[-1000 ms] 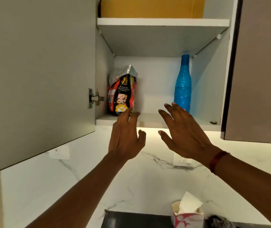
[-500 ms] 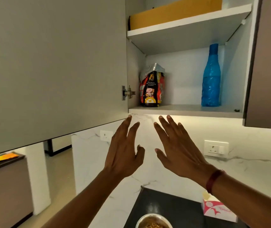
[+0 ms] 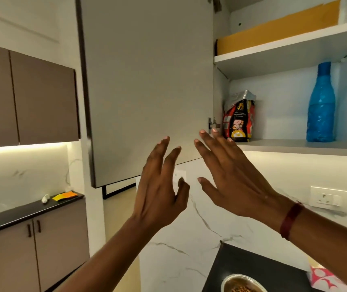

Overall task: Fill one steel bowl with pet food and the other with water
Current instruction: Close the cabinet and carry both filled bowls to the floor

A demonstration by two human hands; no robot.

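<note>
Fingers spread and holding nothing, left hand (image 3: 160, 190) and right hand (image 3: 233, 180) hang raised before the open cabinet door (image 3: 147, 81). Right fingertips (image 3: 228, 141) overlap the bottom of the pet food bag (image 3: 240, 116), upright at the lower shelf's (image 3: 294, 145) left end. The blue bottle (image 3: 321, 106) stands toward its right, contents unreadable. On the black counter (image 3: 252, 264), the steel bowl (image 3: 228, 280), cut off by the frame's bottom edge, holds brown kibble (image 3: 242, 289).

Single head-worn view, close, tilted up toward open cabinet door (image 3: 147, 81), steel bowl (image 3: 242, 276) at bottom edge
</note>
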